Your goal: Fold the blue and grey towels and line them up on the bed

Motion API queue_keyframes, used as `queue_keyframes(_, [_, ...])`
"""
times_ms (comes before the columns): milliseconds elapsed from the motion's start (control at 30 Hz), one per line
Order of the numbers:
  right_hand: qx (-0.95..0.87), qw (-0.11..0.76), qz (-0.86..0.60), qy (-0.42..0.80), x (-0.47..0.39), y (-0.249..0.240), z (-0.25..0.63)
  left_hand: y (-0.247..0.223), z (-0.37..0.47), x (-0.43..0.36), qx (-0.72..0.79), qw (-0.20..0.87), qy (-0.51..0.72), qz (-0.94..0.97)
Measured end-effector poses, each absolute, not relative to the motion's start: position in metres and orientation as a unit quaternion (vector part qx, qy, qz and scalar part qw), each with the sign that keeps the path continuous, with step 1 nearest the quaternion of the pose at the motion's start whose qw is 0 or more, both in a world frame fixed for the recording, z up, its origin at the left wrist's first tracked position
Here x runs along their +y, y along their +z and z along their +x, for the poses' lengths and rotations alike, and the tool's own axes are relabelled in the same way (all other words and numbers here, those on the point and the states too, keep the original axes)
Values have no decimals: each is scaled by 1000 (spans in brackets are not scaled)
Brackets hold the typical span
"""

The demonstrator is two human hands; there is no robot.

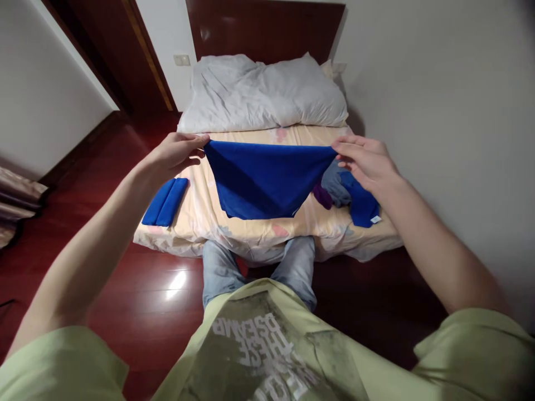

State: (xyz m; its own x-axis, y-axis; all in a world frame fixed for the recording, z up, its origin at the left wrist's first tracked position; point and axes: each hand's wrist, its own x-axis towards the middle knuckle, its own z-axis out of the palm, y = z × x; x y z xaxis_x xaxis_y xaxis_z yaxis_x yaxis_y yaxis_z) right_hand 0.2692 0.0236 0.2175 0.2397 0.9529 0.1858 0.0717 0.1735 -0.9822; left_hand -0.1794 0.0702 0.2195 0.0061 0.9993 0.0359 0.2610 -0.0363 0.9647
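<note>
A blue towel (267,178) is stretched out above the bed, its top edge pulled almost straight between my two hands. My left hand (181,151) pinches the upper left corner between thumb and fingers. The upper right corner is pinched by my right hand (364,157). Its lower part hangs down in front of me over the mattress. Folded blue cloths (166,201) lie side by side on the bed below my left hand. Under my right hand is a loose heap with a blue cloth (363,203), a purple cloth (321,196) and a grey-blue cloth (333,181).
The bed (196,214) has a pale patterned sheet, and its front edge is at my legs. A white-grey quilt or pillows (267,92) lie before the dark headboard (267,25). A wall (451,122) rises on the right. Curtain fabric (16,200) hangs at far left.
</note>
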Motion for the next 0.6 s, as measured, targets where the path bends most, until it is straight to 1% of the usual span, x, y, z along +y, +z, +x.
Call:
queue_keyframes(67, [-466,570,-541,405,24,217,271,213,-186,76,567,427,425,562])
queue_keyframes(200, [-467,558,-537,426,36,208,274,201,-191,93,593,437,390,553])
queue_keyframes(367, [-430,533,-581,439,79,194,254,196,-169,124,630,422,364,541])
queue_keyframes(467, [-423,534,-601,419,114,194,234,205,-150,147,647,408,367,530])
queue_keyframes(600, [-468,572,-568,363,152,211,223,234,-137,174,621,366,392,571])
